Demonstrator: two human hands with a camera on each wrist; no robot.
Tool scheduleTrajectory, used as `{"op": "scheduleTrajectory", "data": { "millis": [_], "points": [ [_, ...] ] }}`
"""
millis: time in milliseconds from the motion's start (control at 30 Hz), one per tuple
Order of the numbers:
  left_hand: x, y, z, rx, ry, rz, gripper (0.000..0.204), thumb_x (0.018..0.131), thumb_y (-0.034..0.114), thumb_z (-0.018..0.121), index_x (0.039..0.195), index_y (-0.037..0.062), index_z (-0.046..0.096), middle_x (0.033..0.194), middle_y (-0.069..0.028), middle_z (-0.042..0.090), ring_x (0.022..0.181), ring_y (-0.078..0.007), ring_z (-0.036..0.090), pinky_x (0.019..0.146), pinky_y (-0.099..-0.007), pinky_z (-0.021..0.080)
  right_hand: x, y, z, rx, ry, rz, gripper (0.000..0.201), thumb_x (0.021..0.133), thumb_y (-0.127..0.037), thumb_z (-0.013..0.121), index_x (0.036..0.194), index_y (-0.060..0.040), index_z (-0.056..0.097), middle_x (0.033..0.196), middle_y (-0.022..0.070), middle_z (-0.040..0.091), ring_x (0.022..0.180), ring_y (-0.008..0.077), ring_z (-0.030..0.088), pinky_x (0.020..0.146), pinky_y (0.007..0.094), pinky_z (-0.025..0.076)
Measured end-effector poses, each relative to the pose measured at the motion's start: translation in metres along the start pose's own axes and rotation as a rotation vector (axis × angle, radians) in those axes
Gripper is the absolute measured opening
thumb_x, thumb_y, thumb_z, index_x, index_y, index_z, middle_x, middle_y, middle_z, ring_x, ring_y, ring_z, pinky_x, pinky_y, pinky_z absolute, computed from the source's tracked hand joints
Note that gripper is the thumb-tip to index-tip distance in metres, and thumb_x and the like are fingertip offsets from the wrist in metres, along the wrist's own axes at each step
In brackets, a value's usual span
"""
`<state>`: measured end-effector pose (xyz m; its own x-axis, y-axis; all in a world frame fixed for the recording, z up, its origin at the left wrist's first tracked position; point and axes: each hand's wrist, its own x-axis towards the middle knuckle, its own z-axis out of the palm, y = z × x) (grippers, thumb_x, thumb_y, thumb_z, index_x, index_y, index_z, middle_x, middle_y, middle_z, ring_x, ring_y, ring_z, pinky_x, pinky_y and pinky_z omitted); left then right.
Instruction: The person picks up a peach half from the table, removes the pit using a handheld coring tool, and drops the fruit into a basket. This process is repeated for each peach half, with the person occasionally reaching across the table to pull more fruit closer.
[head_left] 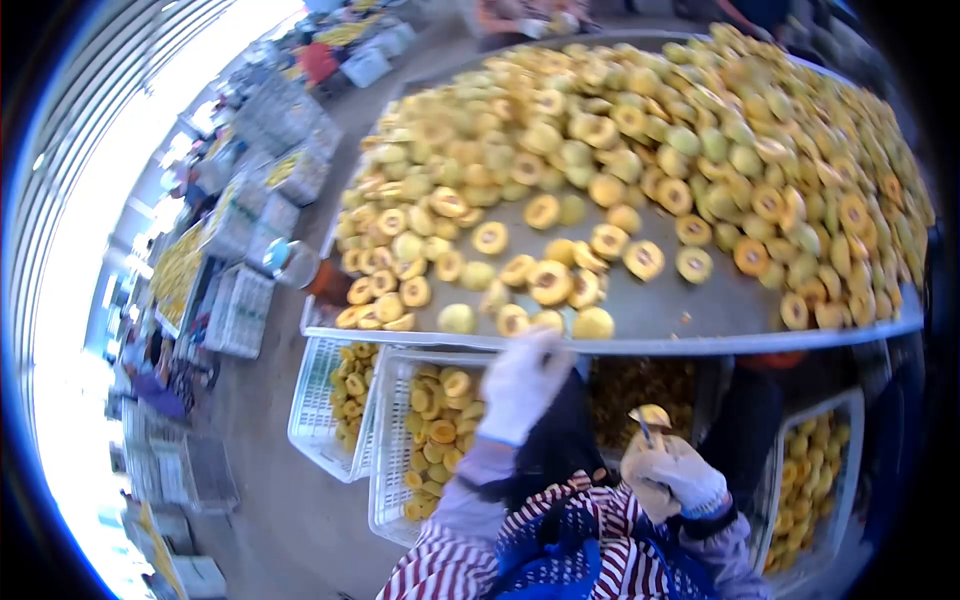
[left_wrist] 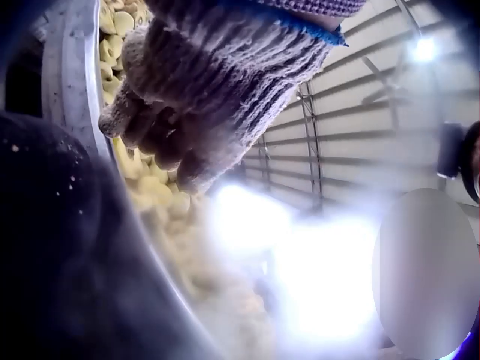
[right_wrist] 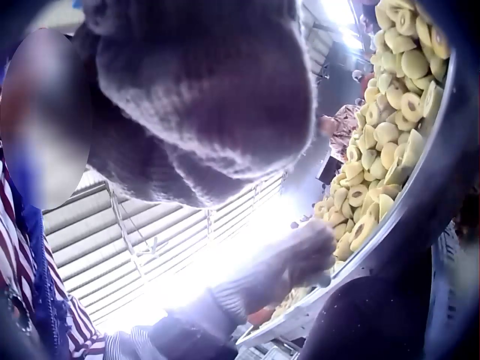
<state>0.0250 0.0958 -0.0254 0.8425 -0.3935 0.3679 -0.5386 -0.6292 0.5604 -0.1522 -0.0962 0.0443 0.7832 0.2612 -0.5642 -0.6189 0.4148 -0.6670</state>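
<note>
Here, right hand (head_left: pixel 680 480): your fingers grip the slim tool (head_left: pixel 645 430) at the fruit half (head_left: pixel 656 413), likely for control.
Left hand (head_left: pixel 525 385): fingers bent, close together; you cannot tell contents.
Crates (head_left: pixel 386 450): below the table (head_left: pixel 620 346), probably shortening your reach.

So the desk (head_left: pixel 715 312) is looking like smooth grey metal with a dull shine, its raised rim catching pale light. Crates (head_left: pixel 385 500) beside it are showing white slotted plastic, kinda matt. Both gloves (head_left: pixel 522 388) are coming across as rough ribbed knit cloth, fuzzy and matt. Halved fruit (head_left: pixel 643 260) is looking matt on the skin, moist on some cut faces. The striped top (head_left: pixel 440 568) is reading as soft woven cloth, and the small tool's blade (head_left: pixel 645 430) is showing smooth metal.
</note>
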Motion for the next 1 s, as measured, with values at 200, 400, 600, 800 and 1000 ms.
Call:
{"op": "scheduleTrajectory", "data": {
  "millis": [200,400,600,800,1000],
  "points": [
    [0.061,0.008,0.087,0.399,-0.385,-0.171,0.026,0.084,0.038,0.063,0.103,0.0189,0.065,0.101,-0.0112,0.06,0.09,-0.0299,0.068,0.066,-0.0444,0.053,0.011,0.026,-0.028,-0.137,0.226,-0.094,0.014,0.091,-0.018,0.058,0.083,-0.0064,0.058,0.062,0.0049,0.053,0.046,0.0165,0.048,0.042,0.0303,0.038],
    [0.077,0.007,0.104,0.388,-0.435,-0.181,0.04,0.079,0.031,0.071,0.114,0.0147,0.06,0.103,-0.0102,0.056,0.095,-0.0287,0.065,0.064,-0.05,0.054,0.0,0.001,0.008,-0.396,0.25,-0.214,0.022,0.099,-0.023,0.052,0.086,-0.007,0.06,0.065,-0.0005,0.05,0.053,0.0078,0.045,0.05,0.023,0.034],
    [0.075,-0.008,0.068,-0.536,-0.384,-0.313,0.051,0.088,0.037,0.068,0.129,0.0096,0.055,0.107,-0.0058,0.064,0.103,-0.0202,0.064,0.083,-0.0334,0.053,0.006,0.011,0.006,-0.299,0.194,-0.169,0.023,0.1,-0.027,0.054,0.084,-0.0094,0.055,0.054,-0.0025,0.04,0.036,0.0095,0.034,0.034,0.025,0.027],
    [0.037,0.046,0.008,-1.587,-0.47,-0.408,0.058,0.099,0.037,0.059,0.146,0.0129,0.036,0.1,0.0003,0.06,0.085,-0.0089,0.061,0.06,-0.0217,0.052,0.014,0.009,0.017,-0.289,0.267,-0.073,0.019,0.099,-0.029,0.058,0.098,-0.0097,0.057,0.057,-0.0037,0.044,0.041,0.0066,0.036,0.038,0.0228,0.028],
    [-0.004,0.098,0.029,-0.501,-0.182,0.123,0.053,0.081,0.026,0.072,0.128,0.0171,0.049,0.106,-0.0117,0.064,0.082,-0.034,0.068,0.072,-0.0439,0.055,0.051,0.056,-0.029,-0.385,0.29,-0.254,0.01,0.098,-0.02,0.06,0.101,-0.0102,0.059,0.063,-0.004,0.051,0.049,0.0038,0.044,0.043,0.0209,0.032]
  ]
}}
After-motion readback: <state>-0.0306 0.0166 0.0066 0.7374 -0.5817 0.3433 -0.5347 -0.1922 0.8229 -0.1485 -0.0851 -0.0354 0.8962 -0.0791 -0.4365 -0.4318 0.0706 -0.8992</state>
